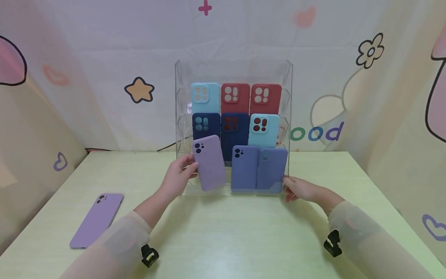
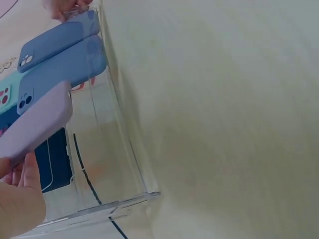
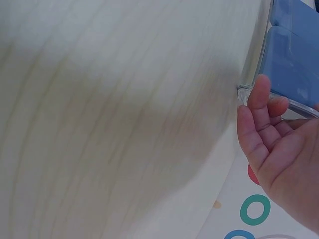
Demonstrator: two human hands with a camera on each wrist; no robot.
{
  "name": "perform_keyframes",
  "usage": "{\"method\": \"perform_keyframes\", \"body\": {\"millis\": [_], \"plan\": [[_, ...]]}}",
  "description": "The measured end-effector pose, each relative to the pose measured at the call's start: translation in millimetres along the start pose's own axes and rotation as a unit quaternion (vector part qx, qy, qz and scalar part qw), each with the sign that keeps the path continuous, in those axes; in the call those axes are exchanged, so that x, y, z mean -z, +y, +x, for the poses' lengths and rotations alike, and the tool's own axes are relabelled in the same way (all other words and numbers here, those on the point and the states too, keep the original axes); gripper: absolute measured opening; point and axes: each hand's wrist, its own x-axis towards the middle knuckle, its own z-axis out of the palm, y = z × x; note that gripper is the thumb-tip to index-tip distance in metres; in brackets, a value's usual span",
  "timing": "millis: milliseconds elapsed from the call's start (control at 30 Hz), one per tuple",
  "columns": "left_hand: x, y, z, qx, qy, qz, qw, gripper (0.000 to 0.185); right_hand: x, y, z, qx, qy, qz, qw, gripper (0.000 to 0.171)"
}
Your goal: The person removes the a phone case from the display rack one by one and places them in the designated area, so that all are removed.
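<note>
My left hand [image 1: 177, 176] pinches a light purple phone case [image 1: 210, 164] by its left edge, thumb in front. The case tilts slightly at the left of the bottom tier of a clear acrylic display rack [image 1: 228, 192]; its lower end overlaps the tier's front in the head view. My right hand [image 1: 299, 188] grips the rack's lower right edge, its fingertips [image 3: 260, 82] at the front corner in the right wrist view. Beside that hand, two blue-violet phone cases [image 1: 245, 168] stand side by side in the bottom tier.
Higher tiers hold navy cases [image 1: 235, 141], light blue cases [image 1: 263, 133] and red cases [image 1: 266, 101]. Another purple phone case [image 1: 95, 223] lies on the table [image 1: 223, 240] at the left. A patterned cloth [image 1: 237, 35] hangs behind the rack.
</note>
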Motion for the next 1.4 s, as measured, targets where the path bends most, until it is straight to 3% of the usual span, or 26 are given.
{"method": "perform_keyframes", "body": {"millis": [133, 233, 433, 800, 1133, 1300, 1400], "plan": [[4.6, -5.7, -5.9, 0.054, -0.014, -0.04, 0.9976, 0.027, 0, 0, 0, 0.001, 0.0, -0.003, 1.0, 0.037], [11.1, -11.7, -13.1, 0.075, -0.03, -0.052, 0.9954, 0.03, 0, 0, 1, -0.001, 0.0, -0.003, 1.0, 0.037], [29.4, -22.0, -30.8, 0.078, -0.072, -0.035, 0.9937, 0.032, 1, 1, 1, -0.001, -0.005, 0.0, 1.0, 0.036], [72.8, -31.5, -66.1, 0.092, -0.117, 0.004, 0.9888, 0.037, -2, -1, -1, -0.014, -0.001, -0.007, 1.0, 0.036], [109.5, -52.2, -83.1, 0.143, -0.127, 0.007, 0.9816, 0.043, -1, -1, -3, -0.006, 0.003, -0.004, 1.0, 0.035], [125.6, -59.3, -89.0, 0.17, -0.097, 0.037, 0.98, 0.052, -2, 1, -2, -0.006, 0.006, -0.002, 1.0, 0.035], [137.2, -64.8, -90.7, 0.167, -0.09, 0.035, 0.9812, 0.051, -2, 1, -1, -0.007, 0.008, -0.004, 1.0, 0.035]]}}
